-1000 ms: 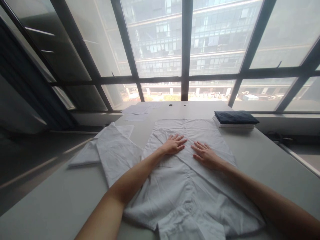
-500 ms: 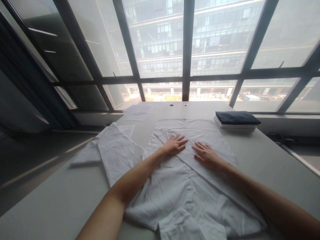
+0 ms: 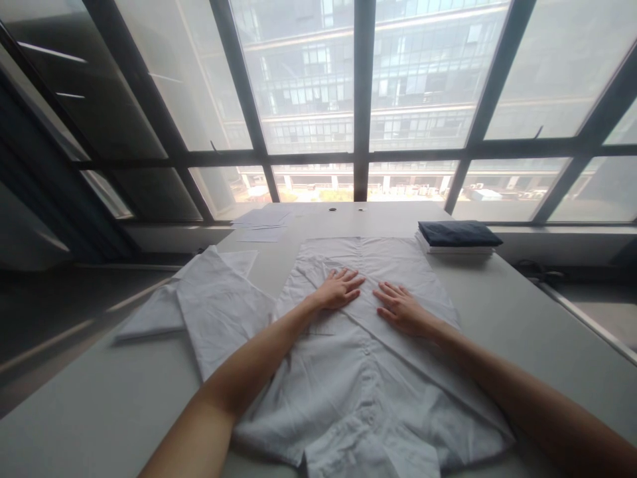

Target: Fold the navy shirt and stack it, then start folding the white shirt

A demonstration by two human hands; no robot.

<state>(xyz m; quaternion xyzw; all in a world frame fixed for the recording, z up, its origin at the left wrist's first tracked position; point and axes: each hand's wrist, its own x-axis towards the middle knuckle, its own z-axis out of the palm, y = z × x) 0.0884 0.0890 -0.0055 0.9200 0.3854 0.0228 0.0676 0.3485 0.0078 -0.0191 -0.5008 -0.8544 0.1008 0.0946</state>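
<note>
A white button-up shirt (image 3: 343, 378) lies spread on the table with its collar nearest me and its hem toward the window. My left hand (image 3: 338, 290) rests flat on the shirt, left of the button line, fingers spread. Just across the buttons, my right hand (image 3: 401, 307) also lies flat on the fabric with its fingers apart. Neither hand grips anything. One shirt sleeve (image 3: 219, 305) stretches out to the left on the tabletop. Creases run across the cloth around both hands.
A folded dark navy garment (image 3: 458, 233) sits on a white stack (image 3: 460, 250) at the back right of the white table (image 3: 537, 352). Several paper sheets (image 3: 263, 222) lie at the back left. Large windows (image 3: 308, 86) rise behind the table.
The camera view has turned slightly to the right, so everything appears shifted left. Both hands stay flat on the shirt in nearly the same places.
</note>
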